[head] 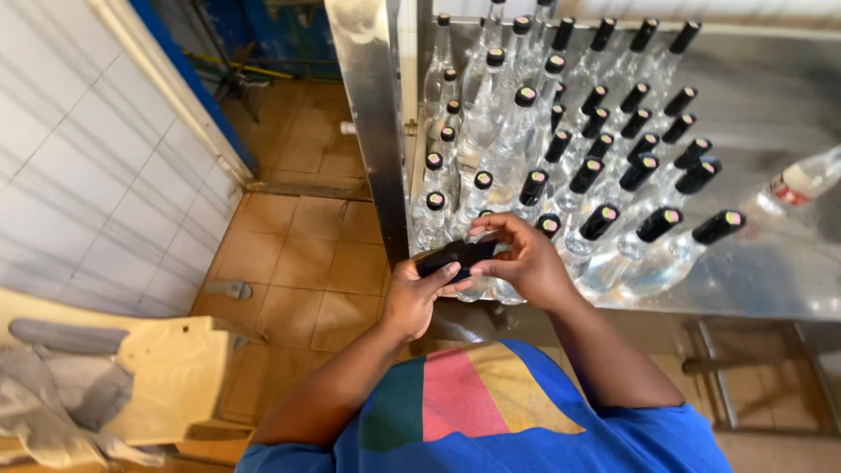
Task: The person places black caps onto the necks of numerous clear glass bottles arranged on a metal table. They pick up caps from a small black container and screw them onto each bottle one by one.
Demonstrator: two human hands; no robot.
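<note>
One pale chair [171, 377] with one grey cloth [53, 385] stood far left | left hand [416, 293], fingers closed on one black sleeve [455, 256], at steel counter [788, 271] edge | right hand [521, 258] fingers pinched same sleeve over one clear bottle [477, 285] | roughly thirty-five black-capped bottles [604, 219] behind; exact count unclear | one red-labelled bottle [802, 184] lay far right.
</note>
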